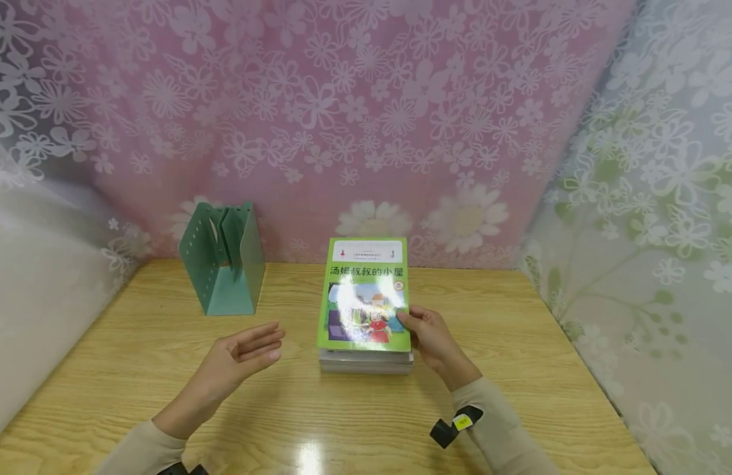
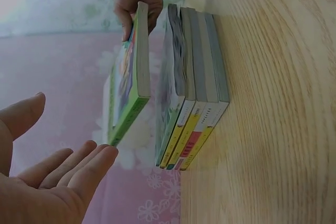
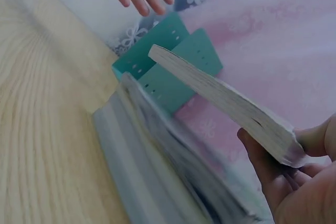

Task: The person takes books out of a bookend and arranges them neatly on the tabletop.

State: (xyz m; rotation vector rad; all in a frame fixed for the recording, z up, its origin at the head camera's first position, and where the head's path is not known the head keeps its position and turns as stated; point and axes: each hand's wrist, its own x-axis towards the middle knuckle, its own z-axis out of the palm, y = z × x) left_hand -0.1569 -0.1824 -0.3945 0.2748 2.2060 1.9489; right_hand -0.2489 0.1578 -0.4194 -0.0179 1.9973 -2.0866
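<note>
My right hand (image 1: 433, 340) grips the right edge of a green picture-covered book (image 1: 368, 297), thumb on the cover and fingers beneath. In the left wrist view the green book (image 2: 129, 77) is lifted off a stack of several books (image 2: 194, 87), with a gap between them. The stack (image 1: 366, 363) lies on the table, mostly hidden under the held book in the head view. My left hand (image 1: 241, 359) hovers left of the book with fingers extended, holding nothing. The right wrist view shows the held book's page edges (image 3: 226, 103) above the stack.
A green bookend holder (image 1: 232, 264) stands at the back left of the wooden table (image 1: 282, 409), its perforated sides upright. Behind the table hangs a pink flowered curtain (image 1: 354, 132). A pale patterned covering (image 1: 668, 277) borders the right side.
</note>
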